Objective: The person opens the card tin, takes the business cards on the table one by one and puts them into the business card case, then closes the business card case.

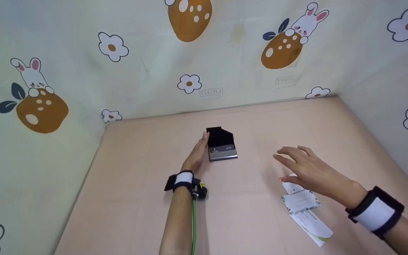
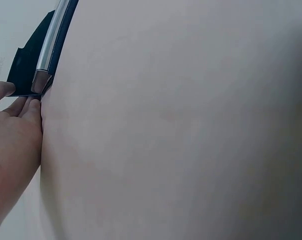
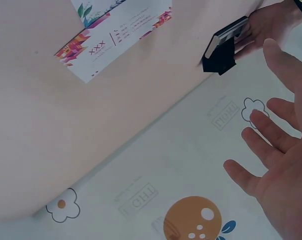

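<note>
In the head view, a black and silver business card holder (image 1: 222,153) lies on the table's middle with its black flap folded back. My left hand (image 1: 196,154) holds it by its left edge. The left wrist view shows the thumb by the flap (image 2: 28,67) and the other fingers at the holder's end. To the right, my right hand (image 1: 312,171) hovers with spread fingers and holds nothing. Beneath and in front of it lie several overlapping business cards (image 1: 301,202), the upper one partly covered by the hand. A card with orange and pink corners (image 3: 116,37) shows in the right wrist view.
The pinkish table (image 1: 136,198) meets patterned fabric walls (image 1: 147,71) at the back and both sides. Both wrists wear straps, and a green cable (image 1: 194,226) runs along the left forearm from the wrist camera (image 1: 199,191).
</note>
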The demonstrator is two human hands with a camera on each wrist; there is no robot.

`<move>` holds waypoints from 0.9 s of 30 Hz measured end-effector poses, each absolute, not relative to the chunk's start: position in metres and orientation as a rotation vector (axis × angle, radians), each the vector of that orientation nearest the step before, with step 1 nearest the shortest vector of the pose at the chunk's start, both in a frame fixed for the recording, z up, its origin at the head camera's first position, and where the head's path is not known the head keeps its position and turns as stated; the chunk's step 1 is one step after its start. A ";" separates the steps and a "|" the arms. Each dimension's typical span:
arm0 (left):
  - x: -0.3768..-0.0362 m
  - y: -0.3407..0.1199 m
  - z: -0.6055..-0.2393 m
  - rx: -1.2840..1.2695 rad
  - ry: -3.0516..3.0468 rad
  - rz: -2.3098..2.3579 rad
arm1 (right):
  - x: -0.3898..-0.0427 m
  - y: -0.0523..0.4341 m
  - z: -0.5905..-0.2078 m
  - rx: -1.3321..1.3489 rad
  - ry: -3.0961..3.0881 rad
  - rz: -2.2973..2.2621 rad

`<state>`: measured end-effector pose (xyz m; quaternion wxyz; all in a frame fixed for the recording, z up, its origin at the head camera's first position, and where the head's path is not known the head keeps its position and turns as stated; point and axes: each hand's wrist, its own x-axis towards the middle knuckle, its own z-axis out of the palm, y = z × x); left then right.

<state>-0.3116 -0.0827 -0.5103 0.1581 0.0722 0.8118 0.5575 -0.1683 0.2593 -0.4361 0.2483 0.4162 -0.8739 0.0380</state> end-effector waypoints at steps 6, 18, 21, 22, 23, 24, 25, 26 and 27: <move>-0.311 -0.082 -0.513 0.174 2.289 1.614 | -0.163 0.268 -0.448 1.108 -2.425 0.128; -0.311 -0.082 -0.511 0.194 2.305 1.600 | -0.154 0.277 -0.467 1.075 -2.502 0.098; -0.310 -0.082 -0.510 0.184 2.302 1.603 | -0.153 0.279 -0.469 1.076 -2.534 0.104; -0.310 -0.082 -0.509 0.184 2.305 1.600 | -0.152 0.280 -0.469 1.075 -2.549 0.108; -0.310 -0.082 -0.509 0.185 2.306 1.598 | -0.152 0.281 -0.469 1.071 -2.567 0.113; -0.310 -0.082 -0.509 0.186 2.309 1.595 | -0.152 0.283 -0.469 1.064 -2.591 0.121; -0.310 -0.082 -0.509 0.183 2.309 1.594 | -0.151 0.284 -0.469 1.056 -2.618 0.127; -0.310 -0.082 -0.509 0.182 2.313 1.593 | -0.151 0.285 -0.468 1.044 -2.648 0.134; -0.310 -0.083 -0.509 0.185 2.314 1.594 | -0.151 0.287 -0.468 1.033 -2.678 0.138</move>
